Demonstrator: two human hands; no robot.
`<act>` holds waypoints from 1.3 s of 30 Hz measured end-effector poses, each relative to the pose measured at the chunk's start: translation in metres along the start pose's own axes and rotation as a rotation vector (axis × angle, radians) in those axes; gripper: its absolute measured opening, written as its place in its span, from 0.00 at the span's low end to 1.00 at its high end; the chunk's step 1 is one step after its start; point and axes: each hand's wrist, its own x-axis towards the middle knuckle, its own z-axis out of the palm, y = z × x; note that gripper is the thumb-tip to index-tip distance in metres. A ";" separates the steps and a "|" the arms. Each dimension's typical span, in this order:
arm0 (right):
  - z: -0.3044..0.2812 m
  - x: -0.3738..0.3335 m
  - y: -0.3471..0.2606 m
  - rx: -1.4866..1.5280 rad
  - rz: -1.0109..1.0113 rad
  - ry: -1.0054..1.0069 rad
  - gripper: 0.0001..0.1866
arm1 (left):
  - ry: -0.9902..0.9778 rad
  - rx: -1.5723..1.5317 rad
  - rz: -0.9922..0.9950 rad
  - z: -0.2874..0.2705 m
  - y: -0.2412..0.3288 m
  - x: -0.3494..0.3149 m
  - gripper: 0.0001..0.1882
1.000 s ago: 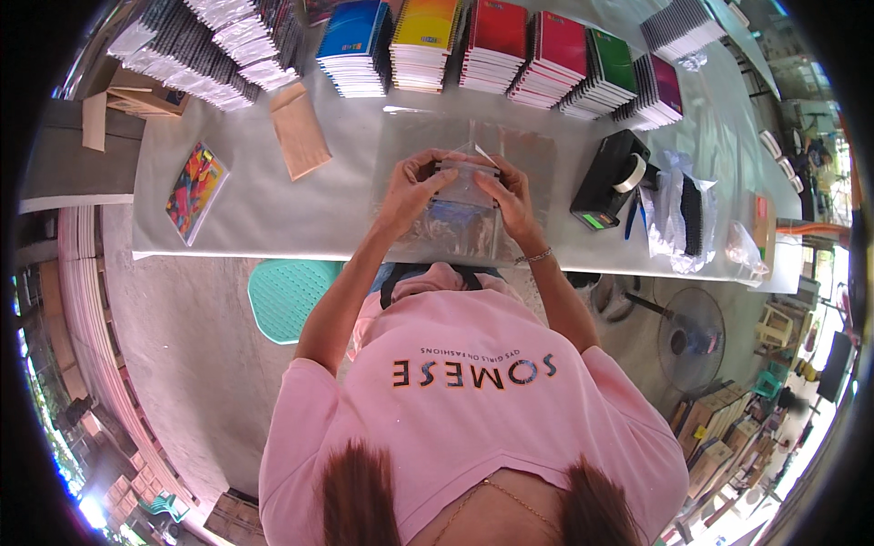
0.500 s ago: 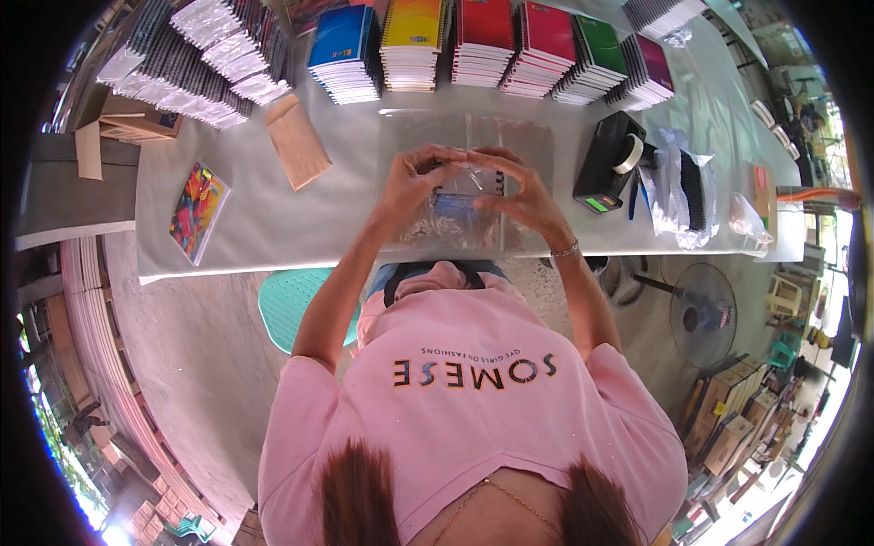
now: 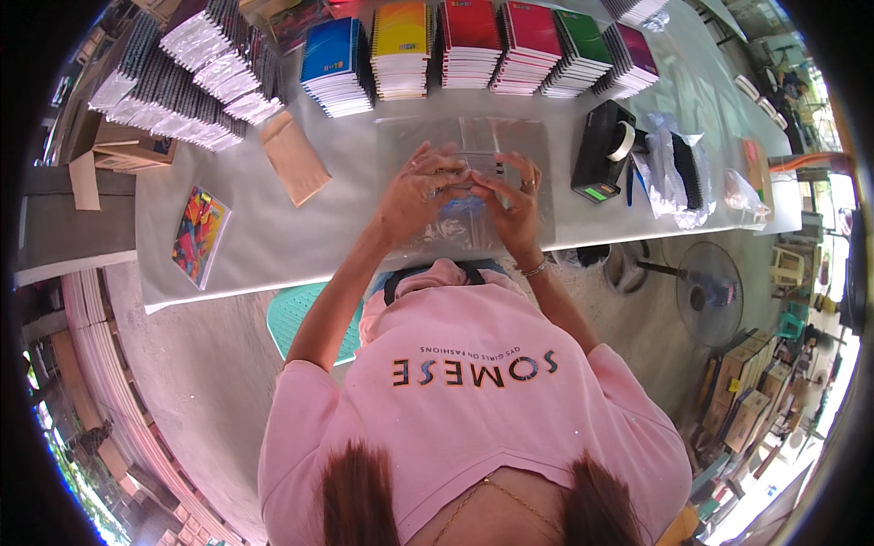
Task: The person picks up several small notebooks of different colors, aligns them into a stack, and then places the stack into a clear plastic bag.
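Observation:
A small spiral notebook in clear plastic (image 3: pixel 464 207) is between my hands above the table, largely covered by my fingers. A bit of blue shows through the plastic, and dark binding rings show near my right fingers. My left hand (image 3: pixel 421 189) grips its left side, fingers bent over the upper edge and slightly blurred. With thumb and fingers closed, my right hand (image 3: pixel 512 198) holds the right side. The fingertips of both hands meet at the plastic. Below them, a larger clear plastic sheet (image 3: pixel 401 146) lies flat on the table.
Along the back stand stacks of blue notebooks (image 3: pixel 335 55), yellow notebooks (image 3: pixel 401 45) and other colours. Left are a brown envelope (image 3: pixel 296 162) and a bright patterned notebook (image 3: pixel 200 237). A black tape dispenser (image 3: pixel 601 150) and a plastic-wrapped black bundle (image 3: pixel 683 177) are on the right.
My fingers have closed in over the notebook's upper edge, covering more of it. My right hand has turned inward and its forearm has drawn closer. The whole view has tilted slightly.

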 end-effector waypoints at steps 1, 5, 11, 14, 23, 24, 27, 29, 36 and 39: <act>0.005 -0.004 -0.001 -0.020 0.002 0.030 0.17 | 0.046 -0.028 0.010 0.006 -0.001 -0.002 0.13; 0.002 -0.007 -0.004 -0.020 0.053 0.077 0.14 | 0.177 -0.066 0.048 0.016 0.000 -0.007 0.10; -0.082 -0.002 0.113 -0.621 0.532 0.572 0.13 | 0.195 -0.076 0.118 0.019 0.002 -0.006 0.07; -0.119 -0.004 0.151 -0.083 0.870 0.472 0.16 | 0.208 -0.095 0.121 0.022 -0.001 -0.006 0.07; -0.141 -0.009 0.167 0.291 1.043 0.403 0.14 | 0.213 -0.128 0.156 0.019 0.001 -0.004 0.06; -0.141 -0.012 0.164 0.350 1.019 0.440 0.14 | 0.217 -0.129 0.159 0.019 0.002 -0.004 0.06; -0.123 -0.026 0.137 0.544 1.007 0.499 0.13 | 0.230 -0.125 0.136 0.015 0.000 -0.006 0.06; -0.116 -0.036 0.117 0.654 1.003 0.499 0.13 | 0.246 -0.114 0.126 0.014 -0.003 -0.010 0.06; -0.105 -0.064 0.138 0.127 1.112 0.443 0.13 | 0.254 -0.105 0.156 0.016 0.003 -0.001 0.06; -0.085 -0.066 0.098 0.273 1.069 0.349 0.14 | 0.262 -0.121 0.120 0.020 0.002 -0.007 0.05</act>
